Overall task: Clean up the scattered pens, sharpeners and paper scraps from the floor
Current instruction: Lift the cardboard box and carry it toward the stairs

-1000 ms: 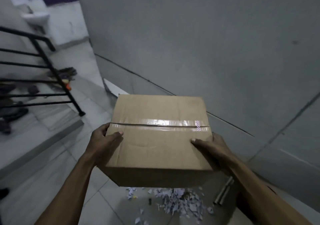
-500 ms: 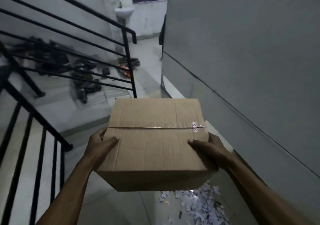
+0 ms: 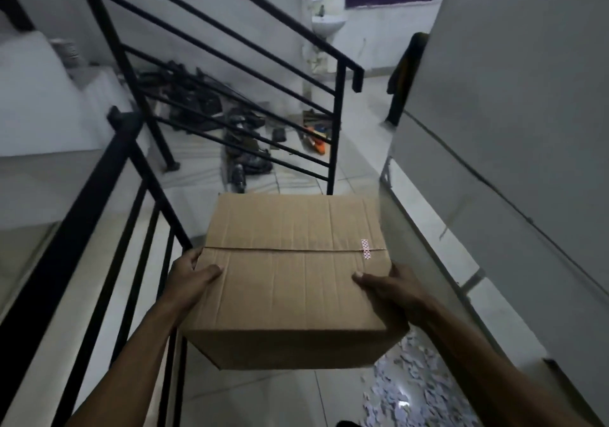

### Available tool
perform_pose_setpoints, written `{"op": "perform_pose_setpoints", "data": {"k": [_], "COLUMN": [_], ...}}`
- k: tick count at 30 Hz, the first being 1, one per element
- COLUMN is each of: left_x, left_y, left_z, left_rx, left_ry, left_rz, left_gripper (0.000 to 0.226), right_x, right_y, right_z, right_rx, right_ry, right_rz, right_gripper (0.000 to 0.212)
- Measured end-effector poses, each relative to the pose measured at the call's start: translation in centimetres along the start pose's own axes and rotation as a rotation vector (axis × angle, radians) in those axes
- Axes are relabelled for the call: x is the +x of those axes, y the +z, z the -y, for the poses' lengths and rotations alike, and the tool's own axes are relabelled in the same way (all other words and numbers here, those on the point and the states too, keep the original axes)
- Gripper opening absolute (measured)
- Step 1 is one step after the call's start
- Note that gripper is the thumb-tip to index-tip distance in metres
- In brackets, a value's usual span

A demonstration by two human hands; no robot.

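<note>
Swung left since earlier: one box (image 3: pixel 290 278) gripped by left hand (image 3: pixel 189 281) and right hand (image 3: pixel 389 290); railing (image 3: pixel 138 169) beside, scraps (image 3: pixel 412 390) below.

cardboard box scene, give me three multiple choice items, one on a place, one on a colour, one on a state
1. Where do the paper scraps lie?
A. on the floor, below and right of the cardboard box
B. on top of the box
C. on the stair steps

2. What colour is the stair railing?
A. white
B. black
C. orange

3. How is the box held?
A. left hand alone
B. resting on the floor
C. lifted, with the left hand and the right hand gripping opposite sides

Answers
1. A: the pale scraps spread over the tiles at lower right.
2. B: its bars and posts are dark black.
3. C: a thumb lies on the top at each side, and floor shows under the box.
</note>
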State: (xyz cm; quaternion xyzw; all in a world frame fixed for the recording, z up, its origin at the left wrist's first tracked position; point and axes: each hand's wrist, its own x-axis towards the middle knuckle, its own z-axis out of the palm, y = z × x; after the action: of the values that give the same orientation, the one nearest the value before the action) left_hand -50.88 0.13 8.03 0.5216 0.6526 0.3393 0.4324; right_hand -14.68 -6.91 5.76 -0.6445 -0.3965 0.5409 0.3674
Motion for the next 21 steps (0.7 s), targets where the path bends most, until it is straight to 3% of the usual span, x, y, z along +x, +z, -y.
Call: {"op": "perform_pose_setpoints", "data": {"k": [4, 8, 21], "left_x": [3.7, 8.8, 27.2], "left_y": [-2.5, -4.1, -6.6], "left_z": [1.0, 2.2, 2.5], "left_rx": [0.006, 0.009, -0.060], "left_ry": [-0.033, -0.090, -0.259], "left_rz": [-0.052, -0.101, -0.228], "left_gripper": [0.043, 0.040, 0.037], "right_x": [5.6, 12.8, 35.3], "right_y": [2.9, 6.1, 13.0], "right_z": [2.3, 4.2, 11.6], "right_rx": [-0.045, -0.095, -0.222], "right_ry": [0.020, 0.050, 0.087], "right_rz": [0.048, 0.086, 0.211], "right_gripper": [0.078, 0.064, 0.056]}}
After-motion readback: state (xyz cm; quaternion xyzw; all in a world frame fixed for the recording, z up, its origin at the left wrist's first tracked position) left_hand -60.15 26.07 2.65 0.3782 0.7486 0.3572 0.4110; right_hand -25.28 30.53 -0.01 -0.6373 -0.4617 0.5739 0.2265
